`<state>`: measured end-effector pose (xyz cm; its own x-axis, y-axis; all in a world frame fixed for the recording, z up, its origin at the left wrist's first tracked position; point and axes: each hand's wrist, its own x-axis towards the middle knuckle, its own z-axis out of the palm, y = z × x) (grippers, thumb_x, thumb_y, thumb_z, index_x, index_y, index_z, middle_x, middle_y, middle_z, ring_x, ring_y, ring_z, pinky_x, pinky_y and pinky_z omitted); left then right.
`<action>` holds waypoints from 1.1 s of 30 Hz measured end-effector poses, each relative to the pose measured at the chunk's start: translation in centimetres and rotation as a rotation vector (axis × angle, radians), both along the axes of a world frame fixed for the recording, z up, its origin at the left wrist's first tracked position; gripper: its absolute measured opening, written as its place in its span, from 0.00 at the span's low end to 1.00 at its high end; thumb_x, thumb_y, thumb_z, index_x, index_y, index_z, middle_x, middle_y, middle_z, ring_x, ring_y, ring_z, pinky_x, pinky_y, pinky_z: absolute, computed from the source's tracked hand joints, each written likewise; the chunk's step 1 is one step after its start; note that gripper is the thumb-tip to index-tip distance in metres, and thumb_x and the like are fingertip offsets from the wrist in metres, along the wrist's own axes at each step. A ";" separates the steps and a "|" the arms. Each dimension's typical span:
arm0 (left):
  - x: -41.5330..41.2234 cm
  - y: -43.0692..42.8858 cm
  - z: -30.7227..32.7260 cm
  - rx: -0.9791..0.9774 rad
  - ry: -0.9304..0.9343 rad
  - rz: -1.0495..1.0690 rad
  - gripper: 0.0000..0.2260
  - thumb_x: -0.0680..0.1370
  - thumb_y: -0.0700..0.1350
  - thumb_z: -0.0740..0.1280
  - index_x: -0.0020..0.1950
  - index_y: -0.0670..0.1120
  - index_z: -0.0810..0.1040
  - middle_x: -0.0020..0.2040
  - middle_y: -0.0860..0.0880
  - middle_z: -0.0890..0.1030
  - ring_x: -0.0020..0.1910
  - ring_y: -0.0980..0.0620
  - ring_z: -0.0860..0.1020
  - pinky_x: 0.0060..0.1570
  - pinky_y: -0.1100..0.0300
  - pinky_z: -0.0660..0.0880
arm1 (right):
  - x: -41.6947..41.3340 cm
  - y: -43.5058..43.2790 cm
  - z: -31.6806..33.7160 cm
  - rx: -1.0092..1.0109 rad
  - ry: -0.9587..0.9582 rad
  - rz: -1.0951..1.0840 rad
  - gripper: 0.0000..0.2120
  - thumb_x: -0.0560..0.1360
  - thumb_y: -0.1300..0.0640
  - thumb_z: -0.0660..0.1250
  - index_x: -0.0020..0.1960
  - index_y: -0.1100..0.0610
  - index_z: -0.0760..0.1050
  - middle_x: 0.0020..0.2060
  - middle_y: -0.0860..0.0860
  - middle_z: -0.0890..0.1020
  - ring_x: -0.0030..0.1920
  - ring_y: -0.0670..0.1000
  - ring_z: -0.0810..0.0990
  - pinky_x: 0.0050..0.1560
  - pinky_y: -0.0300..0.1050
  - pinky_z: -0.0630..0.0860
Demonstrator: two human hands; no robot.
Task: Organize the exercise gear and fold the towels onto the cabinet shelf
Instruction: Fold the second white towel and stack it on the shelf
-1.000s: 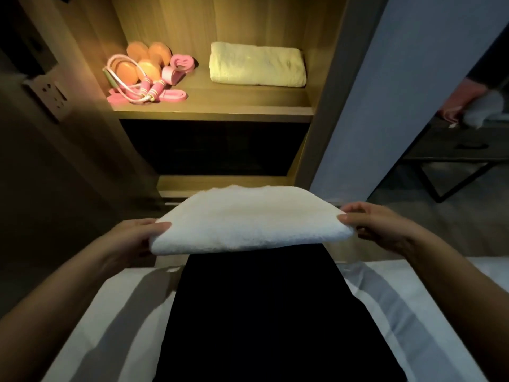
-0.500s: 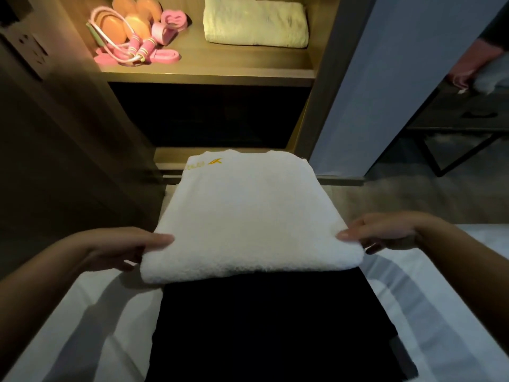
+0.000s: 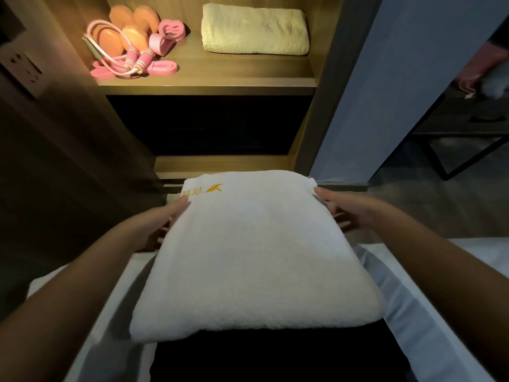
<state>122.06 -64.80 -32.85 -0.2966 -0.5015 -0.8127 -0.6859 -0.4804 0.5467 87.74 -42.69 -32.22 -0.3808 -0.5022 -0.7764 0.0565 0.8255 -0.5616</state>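
A folded white towel with a yellow embroidered logo lies flat in front of me over a black cloth. My left hand grips its far left side and my right hand grips its far right corner. On the lit cabinet shelf above, a folded cream towel rests on the right. On the shelf's left lie orange dumbbells, a pink skipping rope and pink bands.
The wooden cabinet has a dark lower compartment under the lit shelf. A grey door panel stands to the right, with a dark metal-framed table beyond it. White bedding lies under the black cloth.
The towel has come closer and lower in view, showing more of its top and logo. Both hands slid from its near corners to its far edge. The view tilted up slightly.
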 end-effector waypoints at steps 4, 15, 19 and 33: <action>-5.2 -1.2 -2.3 -0.128 -0.043 0.186 0.28 0.77 0.66 0.62 0.59 0.42 0.78 0.60 0.42 0.81 0.48 0.46 0.80 0.53 0.55 0.71 | 0.9 -5.4 -2.5 -0.011 0.133 -0.162 0.29 0.76 0.31 0.59 0.60 0.54 0.76 0.58 0.55 0.81 0.54 0.58 0.80 0.59 0.54 0.76; -5.7 -3.7 -3.7 -0.326 -0.212 0.012 0.31 0.74 0.64 0.68 0.69 0.45 0.72 0.63 0.44 0.77 0.49 0.47 0.77 0.48 0.52 0.75 | -0.4 -5.6 -5.2 -0.085 0.315 -0.207 0.27 0.74 0.38 0.68 0.68 0.48 0.67 0.56 0.46 0.74 0.52 0.52 0.77 0.44 0.46 0.78; -4.6 -4.5 -3.5 -0.170 0.090 0.111 0.18 0.78 0.52 0.69 0.65 0.46 0.76 0.53 0.47 0.85 0.48 0.46 0.84 0.51 0.50 0.78 | -1.7 -5.1 -4.6 0.014 0.103 -0.140 0.21 0.73 0.39 0.70 0.56 0.54 0.78 0.49 0.53 0.84 0.48 0.55 0.84 0.50 0.53 0.81; -6.8 -5.7 -5.6 -0.268 0.213 0.270 0.12 0.82 0.50 0.63 0.65 0.53 0.72 0.49 0.53 0.83 0.44 0.52 0.84 0.39 0.56 0.78 | -1.1 -7.0 -4.9 -0.277 0.326 -0.101 0.25 0.81 0.41 0.56 0.76 0.45 0.57 0.70 0.47 0.70 0.62 0.50 0.72 0.59 0.52 0.70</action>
